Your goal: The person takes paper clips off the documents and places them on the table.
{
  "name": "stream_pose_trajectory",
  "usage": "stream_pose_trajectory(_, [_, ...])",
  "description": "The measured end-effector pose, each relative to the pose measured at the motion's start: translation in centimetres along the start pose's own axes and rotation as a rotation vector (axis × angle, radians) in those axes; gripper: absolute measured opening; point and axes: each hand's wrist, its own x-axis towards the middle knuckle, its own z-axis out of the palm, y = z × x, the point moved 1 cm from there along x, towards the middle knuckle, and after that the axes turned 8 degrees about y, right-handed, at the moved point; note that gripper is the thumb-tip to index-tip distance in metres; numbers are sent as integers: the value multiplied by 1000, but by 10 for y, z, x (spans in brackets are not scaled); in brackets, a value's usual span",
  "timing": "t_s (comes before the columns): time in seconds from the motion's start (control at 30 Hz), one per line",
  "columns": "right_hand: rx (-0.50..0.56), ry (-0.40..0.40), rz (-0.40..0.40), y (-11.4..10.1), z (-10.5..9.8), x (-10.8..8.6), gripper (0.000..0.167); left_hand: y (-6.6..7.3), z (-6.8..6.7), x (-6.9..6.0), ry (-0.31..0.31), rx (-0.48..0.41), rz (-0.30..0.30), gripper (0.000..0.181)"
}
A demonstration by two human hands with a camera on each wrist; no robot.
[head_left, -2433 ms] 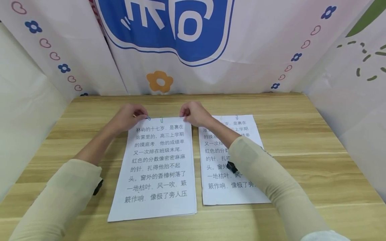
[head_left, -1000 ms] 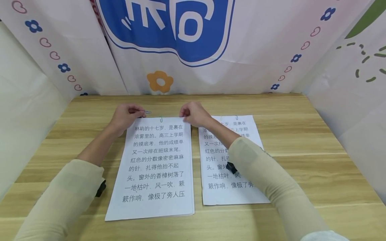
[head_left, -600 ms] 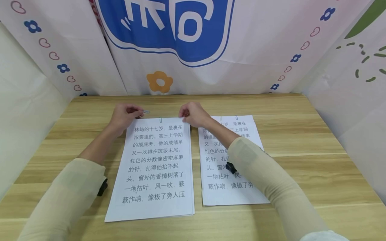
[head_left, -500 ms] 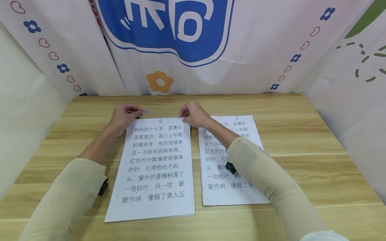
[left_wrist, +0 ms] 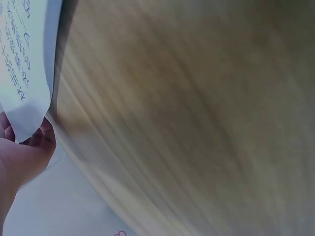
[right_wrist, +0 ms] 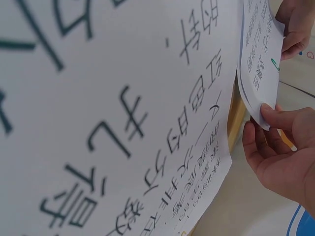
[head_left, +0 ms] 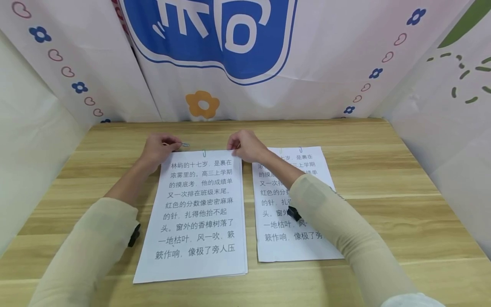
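Head view: left hand [head_left: 156,150] at the upper left corner of the left papers [head_left: 199,204], thumb and fingers pinching a small clip [head_left: 185,145]; its end juts past the fingertips, beyond the top edge. Right hand [head_left: 246,146] pinches the upper right corner. Green clip [head_left: 204,153] on the top edge, between the hands. Papers lie on a wood table [head_left: 391,234], printed side up. Right paper [head_left: 273,204] just beside, partly under the right forearm; yellow clip [head_left: 281,150] and dark clip [head_left: 301,149] along its top edge.

Left wrist view: left hand low at the frame's left edge, fingers curled at the papers' corner; cannot tell the clip here.

Right wrist view: right thumb lies over the papers' corner, fingers beneath, corner bowed. Right paper fills the foreground.
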Motion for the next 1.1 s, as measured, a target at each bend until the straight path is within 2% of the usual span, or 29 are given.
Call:
stream_pose_trajectory(0.47, [-2, -5, -3, 0, -1, -1, 14, 2, 5, 6, -19, 34, -17, 19])
stream_pose_trajectory(0.73, [-6, -7, -1, 2, 0, 1, 14, 5, 7, 9, -45, 57, -55, 20])
stream_pose_trajectory(1.1, [-2, -9, -4, 1, 1, 1, 14, 0, 6, 16, -15, 55, -99, 19])
